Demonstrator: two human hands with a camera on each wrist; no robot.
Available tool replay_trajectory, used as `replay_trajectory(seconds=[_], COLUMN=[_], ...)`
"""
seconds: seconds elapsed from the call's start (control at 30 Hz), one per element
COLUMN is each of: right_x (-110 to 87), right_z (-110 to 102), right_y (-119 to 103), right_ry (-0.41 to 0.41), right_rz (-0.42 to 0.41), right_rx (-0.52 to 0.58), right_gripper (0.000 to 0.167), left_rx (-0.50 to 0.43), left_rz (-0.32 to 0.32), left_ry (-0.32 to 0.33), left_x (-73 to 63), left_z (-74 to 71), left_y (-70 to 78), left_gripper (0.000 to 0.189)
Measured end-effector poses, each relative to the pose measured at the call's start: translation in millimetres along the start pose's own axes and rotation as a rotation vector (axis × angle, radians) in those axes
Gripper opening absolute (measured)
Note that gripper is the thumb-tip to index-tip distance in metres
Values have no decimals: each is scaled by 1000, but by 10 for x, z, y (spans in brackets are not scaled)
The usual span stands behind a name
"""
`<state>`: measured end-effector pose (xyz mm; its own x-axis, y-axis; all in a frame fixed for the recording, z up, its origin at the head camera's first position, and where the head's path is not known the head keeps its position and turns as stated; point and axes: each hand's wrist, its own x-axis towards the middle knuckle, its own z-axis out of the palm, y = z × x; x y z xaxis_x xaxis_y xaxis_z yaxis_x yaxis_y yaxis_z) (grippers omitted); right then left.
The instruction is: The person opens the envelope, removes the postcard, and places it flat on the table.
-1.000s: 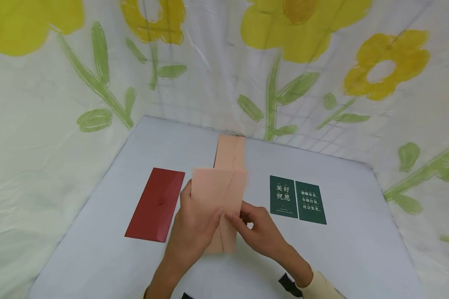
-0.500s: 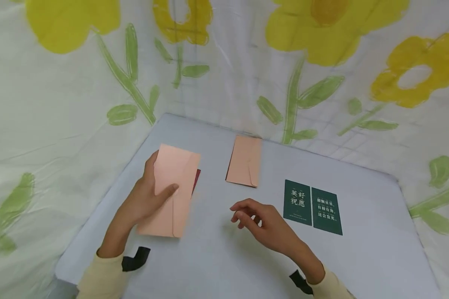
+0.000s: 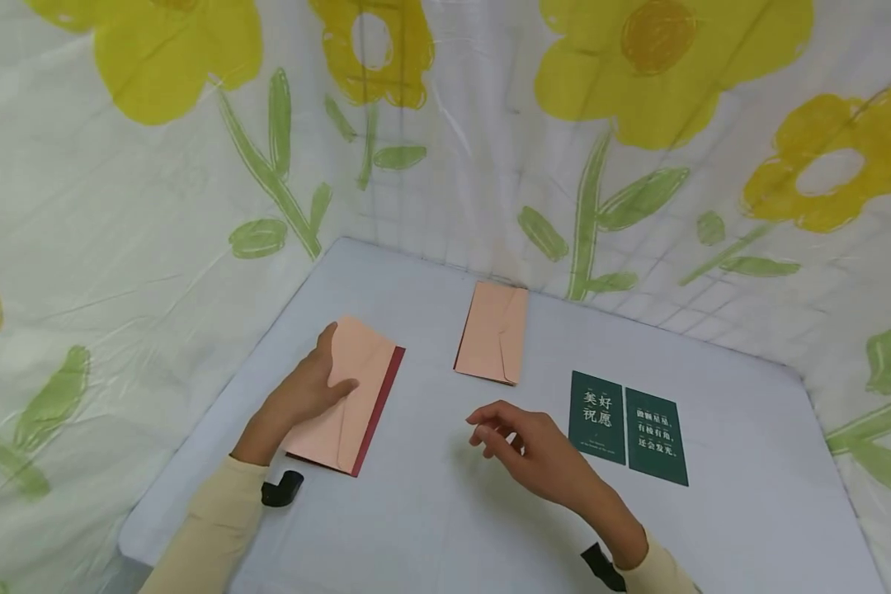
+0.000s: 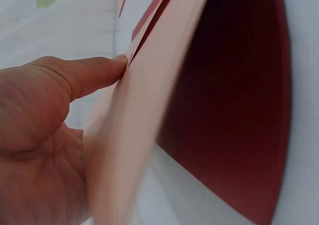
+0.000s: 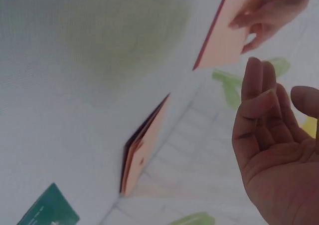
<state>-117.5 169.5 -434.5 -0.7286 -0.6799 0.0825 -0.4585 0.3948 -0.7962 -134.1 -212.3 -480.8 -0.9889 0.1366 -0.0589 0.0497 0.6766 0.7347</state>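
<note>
My left hand [image 3: 308,389] holds a pink envelope [image 3: 356,363] at the left, thumb across its flap side and fingers round its left edge. Beneath it lies a red envelope [image 3: 377,417], showing as a strip along the right side. In the left wrist view the pink envelope [image 4: 144,95] is tilted, with a gap above the dark red envelope [image 4: 234,125]. My right hand [image 3: 535,450] hovers over the table with loosely curled fingers and nothing in them. The nearest thing to it is a pair of green cards, the left card [image 3: 597,437] and the right card [image 3: 657,454].
A stack of envelopes, pink on top [image 3: 492,334], lies near the back edge of the white table [image 3: 431,528]. A flower-printed curtain [image 3: 453,190] hangs close behind and along both sides.
The left hand has carried the pink envelope from the middle leftward and lowered it over the red envelope. The right hand has let go of the pink envelope and stays near the middle.
</note>
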Motion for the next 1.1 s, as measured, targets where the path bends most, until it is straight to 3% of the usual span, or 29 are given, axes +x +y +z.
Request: replay_trajectory(seconds=[0.2, 0.33, 0.47, 0.53, 0.63, 0.73, 0.93, 1.1], right_x=[75, 287, 549, 656, 787, 878, 935, 837], right_z=[-99, -246, -465, -548, -598, -589, -585, -664], right_y=[154, 371, 570, 668, 819, 943, 1118, 1187], right_ry=[72, 194, 281, 259, 163, 72, 70, 60], right_rz=[35, 128, 287, 400, 552, 631, 643, 569], right_rx=[-57, -143, -294, -357, -385, -379, -342, -252], right_gripper=[16, 19, 33, 41, 52, 55, 60, 60], left_rx=[53, 113, 181, 207, 233, 247, 223, 210], left_rz=[-97, -147, -166, -176, -184, -190, -198, -227], left_ry=[-17, 24, 77, 84, 97, 109, 119, 102], left_x=[-17, -81, -145, -173, -203, -218, -192, -173], left_z=[70, 123, 184, 219, 267, 299, 304, 266], left_y=[-16, -10, 18, 34, 55, 69, 91, 87], left_gripper=[95, 91, 86, 83, 78, 75, 74, 76])
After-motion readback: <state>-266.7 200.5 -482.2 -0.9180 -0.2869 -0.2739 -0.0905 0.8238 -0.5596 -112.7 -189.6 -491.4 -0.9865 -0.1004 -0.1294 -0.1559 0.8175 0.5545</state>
